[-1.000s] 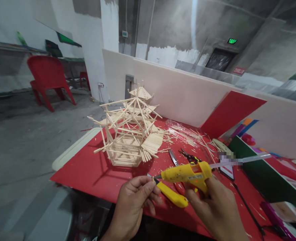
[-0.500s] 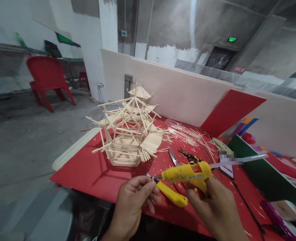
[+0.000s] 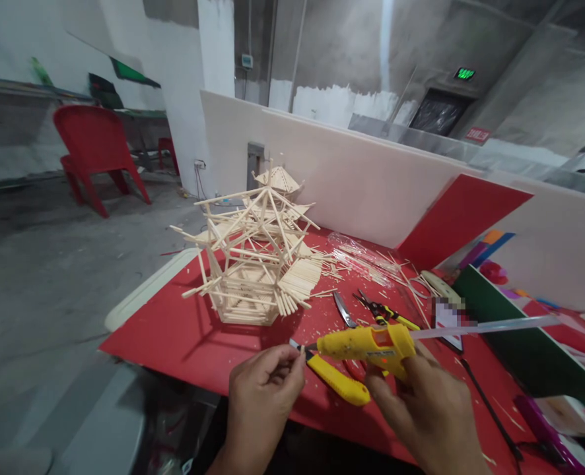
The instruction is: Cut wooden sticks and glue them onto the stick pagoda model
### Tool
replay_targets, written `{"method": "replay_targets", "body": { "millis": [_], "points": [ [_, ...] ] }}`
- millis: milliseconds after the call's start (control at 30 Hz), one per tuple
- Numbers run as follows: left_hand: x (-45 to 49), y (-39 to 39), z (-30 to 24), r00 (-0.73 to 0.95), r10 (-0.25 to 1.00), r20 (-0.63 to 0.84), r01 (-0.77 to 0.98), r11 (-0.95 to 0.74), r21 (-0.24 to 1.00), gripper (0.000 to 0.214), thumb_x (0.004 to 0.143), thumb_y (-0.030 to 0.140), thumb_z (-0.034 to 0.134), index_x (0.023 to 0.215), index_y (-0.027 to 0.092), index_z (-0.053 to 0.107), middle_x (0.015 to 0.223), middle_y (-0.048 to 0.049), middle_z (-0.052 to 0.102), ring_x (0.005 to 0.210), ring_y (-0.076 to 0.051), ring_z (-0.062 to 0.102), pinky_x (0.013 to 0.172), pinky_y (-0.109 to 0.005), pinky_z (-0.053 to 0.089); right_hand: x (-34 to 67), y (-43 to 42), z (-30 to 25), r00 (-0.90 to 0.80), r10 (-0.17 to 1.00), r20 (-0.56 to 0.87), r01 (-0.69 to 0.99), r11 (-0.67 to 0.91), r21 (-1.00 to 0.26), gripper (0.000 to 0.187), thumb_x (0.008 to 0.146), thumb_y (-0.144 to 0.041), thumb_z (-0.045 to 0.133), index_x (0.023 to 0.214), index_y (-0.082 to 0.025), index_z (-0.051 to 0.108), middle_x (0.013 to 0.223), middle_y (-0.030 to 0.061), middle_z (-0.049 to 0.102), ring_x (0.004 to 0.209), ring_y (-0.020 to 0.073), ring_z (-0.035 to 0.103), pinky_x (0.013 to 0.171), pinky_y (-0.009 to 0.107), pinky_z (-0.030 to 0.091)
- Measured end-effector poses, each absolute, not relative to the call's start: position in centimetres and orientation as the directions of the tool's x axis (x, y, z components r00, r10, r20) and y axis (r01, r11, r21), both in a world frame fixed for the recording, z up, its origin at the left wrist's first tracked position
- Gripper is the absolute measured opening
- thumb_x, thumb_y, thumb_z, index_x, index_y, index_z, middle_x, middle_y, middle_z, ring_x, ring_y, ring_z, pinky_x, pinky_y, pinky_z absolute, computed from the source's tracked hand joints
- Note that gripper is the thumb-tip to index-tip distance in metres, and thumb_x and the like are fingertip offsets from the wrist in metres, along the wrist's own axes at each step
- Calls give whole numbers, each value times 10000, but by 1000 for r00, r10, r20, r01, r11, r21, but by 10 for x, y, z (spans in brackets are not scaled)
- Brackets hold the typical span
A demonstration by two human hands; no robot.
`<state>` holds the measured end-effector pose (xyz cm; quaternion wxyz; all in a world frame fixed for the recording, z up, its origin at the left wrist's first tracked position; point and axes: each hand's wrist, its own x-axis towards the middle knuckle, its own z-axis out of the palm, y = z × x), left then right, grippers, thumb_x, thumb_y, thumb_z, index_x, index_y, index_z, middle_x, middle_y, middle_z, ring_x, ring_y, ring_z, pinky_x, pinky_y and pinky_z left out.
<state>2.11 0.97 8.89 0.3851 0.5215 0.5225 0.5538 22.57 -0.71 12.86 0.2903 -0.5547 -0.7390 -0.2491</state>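
A yellow hot glue gun (image 3: 366, 343) with a long clear glue stick (image 3: 490, 326) out of its back is in my right hand (image 3: 421, 402), fingers wrapped round the handle. Its nozzle points left, close to the fingertips of my left hand (image 3: 267, 389). Those fingers pinch a short wooden stick (image 3: 302, 352), of which only the end shows. Beneath the gun, a yellow utility knife (image 3: 339, 380) lies on the red tabletop (image 3: 173, 343). Beyond my hands stands a pagoda-like model of thin wooden sticks (image 3: 253, 264), with an open roof frame and one slatted panel.
Scissors (image 3: 343, 309) and black-yellow pliers (image 3: 372, 306) lie right of the model. Loose sticks and a plastic bag of sticks (image 3: 364, 257) are behind them. A phone (image 3: 448, 323), a green board (image 3: 530, 336) and a black cable (image 3: 490, 406) are at right. White panels (image 3: 352, 171) rise behind.
The glue gun has shifted slightly left and its glue stick sits more level. My left fingers have curled in more tightly round the small stick. The model has not moved.
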Motion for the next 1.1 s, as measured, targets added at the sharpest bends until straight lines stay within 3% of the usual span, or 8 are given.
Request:
{"method": "replay_targets", "body": {
  "millis": [233, 600, 867, 1000, 1100],
  "points": [
    [22, 9, 89, -162, 921, 354, 322, -289, 901, 120, 754, 172, 654, 668, 207, 729, 531, 16, 646, 446, -107, 565, 466, -174, 434, 227, -7, 127, -253, 657, 711, 956, 281, 81, 304, 922, -389, 485, 659, -244, 432, 553, -51, 461, 371, 103, 437, 415, 248, 306],
    [23, 10, 95, -186, 972, 147, 175, -114, 978, 84, 695, 187, 717, 641, 232, 763, 536, -11, 678, 467, -153, 595, 488, -209, 455, 229, -10, 126, -231, 674, 702, 955, 294, 33, 243, 893, -344, 531, 684, -227, 488, 594, -37, 514, 381, 93, 416, 434, 249, 304],
    [24, 8, 97, -152, 973, 172, 229, -135, 964, 98, 732, 207, 698, 654, 215, 757, 550, -12, 678, 479, -141, 607, 493, -198, 464, 230, -10, 123, -216, 679, 702, 957, 290, 14, 244, 884, -342, 548, 674, -224, 507, 597, -31, 534, 413, 98, 440, 457, 245, 314],
    [24, 10, 99, -107, 993, -41, -9, 41, 999, 136, 725, 300, 739, 662, 180, 735, 536, -26, 677, 466, -158, 631, 454, -213, 493, 242, -9, 123, -68, 729, 681, 995, 99, -6, 303, 898, -464, 509, 715, -225, 536, 626, -11, 581, 442, 127, 511, 446, 242, 322],
    [22, 14, 100, -55, 969, -242, -292, 216, 932, 236, 665, 368, 805, 673, 149, 718, 575, -45, 700, 443, -155, 626, 404, -220, 492, 282, -10, 111, 218, 849, 481, 975, -165, -150, 386, 822, -620, 540, 729, -245, 531, 578, -5, 597, 441, 190, 571, 386, 247, 333]
  ]
}}
